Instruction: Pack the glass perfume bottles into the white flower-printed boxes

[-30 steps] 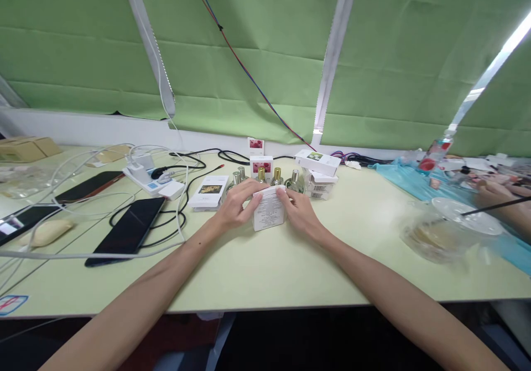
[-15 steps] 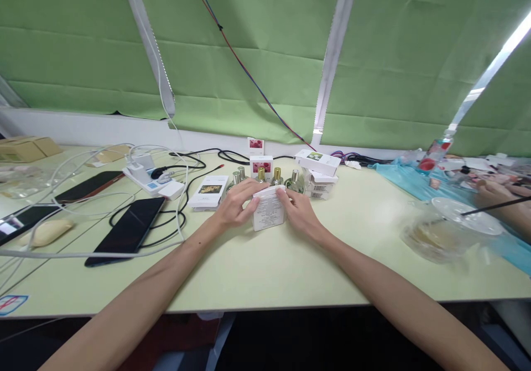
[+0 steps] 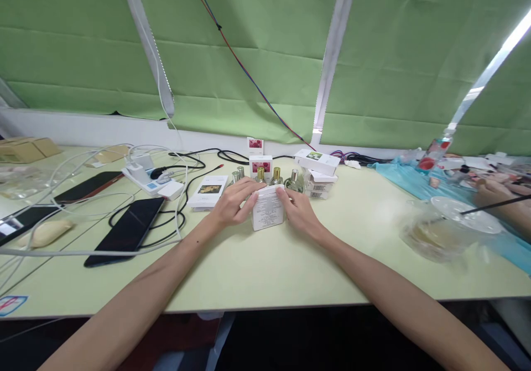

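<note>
A small white box (image 3: 267, 210) with printed text on its face stands on the pale green table (image 3: 290, 260). My left hand (image 3: 232, 202) grips its left side and top edge. My right hand (image 3: 299, 212) holds its right side, fingers on the top corner. Just behind the box stand several small perfume bottles (image 3: 276, 176) with gold and silver caps. A flat white box with a yellow picture (image 3: 208, 191) lies to the left of my left hand.
White boxes are stacked at the back (image 3: 318, 167), and two with red pictures (image 3: 260, 166) stand upright. Phones (image 3: 128, 229), a power strip (image 3: 150, 181) and cables lie at the left. At the right, another person's hand (image 3: 493, 191) works over a clear plastic container (image 3: 450, 227).
My left thumb has shifted slightly on the box's left edge. The box and my right hand stay almost still.
</note>
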`<state>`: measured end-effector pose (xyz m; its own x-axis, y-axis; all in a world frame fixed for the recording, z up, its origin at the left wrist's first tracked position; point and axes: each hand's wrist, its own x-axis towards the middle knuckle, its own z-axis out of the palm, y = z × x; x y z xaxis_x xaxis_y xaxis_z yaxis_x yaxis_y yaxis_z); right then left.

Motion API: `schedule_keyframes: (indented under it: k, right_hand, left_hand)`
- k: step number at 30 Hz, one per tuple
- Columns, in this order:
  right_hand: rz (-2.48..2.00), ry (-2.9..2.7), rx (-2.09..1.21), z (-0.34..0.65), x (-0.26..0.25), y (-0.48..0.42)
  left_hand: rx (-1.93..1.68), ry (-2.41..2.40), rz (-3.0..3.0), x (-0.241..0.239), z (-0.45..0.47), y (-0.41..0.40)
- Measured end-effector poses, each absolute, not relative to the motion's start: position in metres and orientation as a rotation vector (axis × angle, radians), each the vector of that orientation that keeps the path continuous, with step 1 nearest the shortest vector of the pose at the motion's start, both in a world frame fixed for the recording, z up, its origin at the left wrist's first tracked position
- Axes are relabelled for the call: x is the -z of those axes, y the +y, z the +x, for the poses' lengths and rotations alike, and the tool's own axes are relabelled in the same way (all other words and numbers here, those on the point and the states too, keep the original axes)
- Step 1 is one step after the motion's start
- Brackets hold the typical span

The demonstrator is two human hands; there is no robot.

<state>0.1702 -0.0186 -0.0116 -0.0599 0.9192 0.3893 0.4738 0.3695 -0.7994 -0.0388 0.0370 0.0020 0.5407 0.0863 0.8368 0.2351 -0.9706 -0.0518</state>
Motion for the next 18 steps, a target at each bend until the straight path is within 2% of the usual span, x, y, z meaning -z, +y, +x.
schedule_keyframes:
  k: [18]
  right_hand:
    - [-1.240,-1.679,-0.604,0.1697,0.0126,-0.0180]
  left_hand:
    - [1.433,-0.394,-2.698,-0.0007,-0.0382,0.0333]
